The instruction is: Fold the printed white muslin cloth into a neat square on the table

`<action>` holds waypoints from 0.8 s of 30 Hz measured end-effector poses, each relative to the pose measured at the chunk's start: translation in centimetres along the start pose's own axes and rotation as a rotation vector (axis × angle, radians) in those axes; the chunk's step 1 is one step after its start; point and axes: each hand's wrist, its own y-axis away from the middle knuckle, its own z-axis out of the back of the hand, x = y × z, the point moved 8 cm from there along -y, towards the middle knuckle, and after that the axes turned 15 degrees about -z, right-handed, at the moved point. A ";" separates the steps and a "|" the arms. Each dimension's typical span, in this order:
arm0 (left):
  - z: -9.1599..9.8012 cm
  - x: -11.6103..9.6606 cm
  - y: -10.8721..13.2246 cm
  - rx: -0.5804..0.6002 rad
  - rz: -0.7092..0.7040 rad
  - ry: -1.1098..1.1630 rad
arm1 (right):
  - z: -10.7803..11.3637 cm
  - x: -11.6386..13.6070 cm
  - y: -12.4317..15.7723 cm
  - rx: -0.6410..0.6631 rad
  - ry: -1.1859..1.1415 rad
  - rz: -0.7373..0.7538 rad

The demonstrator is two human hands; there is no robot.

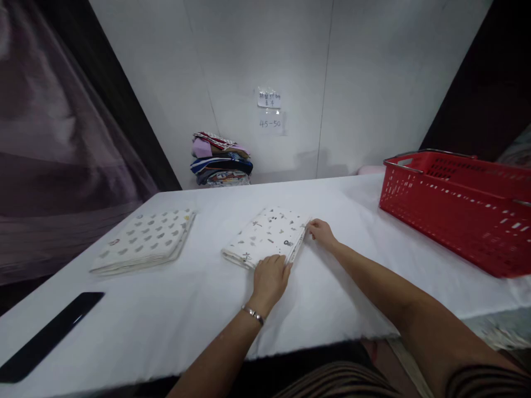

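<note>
A folded white cloth [265, 232] with small grey and black printed motifs lies on the white-covered table in front of me. My left hand [270, 279], with a silver bracelet at the wrist, grips the cloth's near corner, fingers on top and thumb along the side. At the far right corner of the same cloth, my right hand [322, 232] pinches the edge between thumb and curled fingers. A second folded white cloth [149, 237], printed with grey shapes, lies to the left, apart from both hands.
A red perforated plastic basket [448, 215] with metal handles stands on the right of the table [199, 320]. A long dark flat object [50, 337] lies at the near left. Several folded fabrics [222, 160] are stacked beyond the far edge, by a wall with paper labels [270, 122].
</note>
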 end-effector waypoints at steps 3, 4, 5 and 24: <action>-0.5 0.5 -1.7 0.059 0.058 -0.008 | -0.7 -1.2 1.2 0.079 -0.030 -0.084; -0.8 0.6 -2.4 0.075 0.073 -0.005 | -1.0 -1.5 1.5 0.108 -0.041 -0.114; -1.1 0.7 -3.0 0.089 0.088 0.000 | -1.3 -1.7 1.8 0.138 -0.052 -0.139; -3.6 2.5 -8.2 0.166 0.210 0.026 | -3.7 -2.9 2.4 0.307 -0.241 -0.172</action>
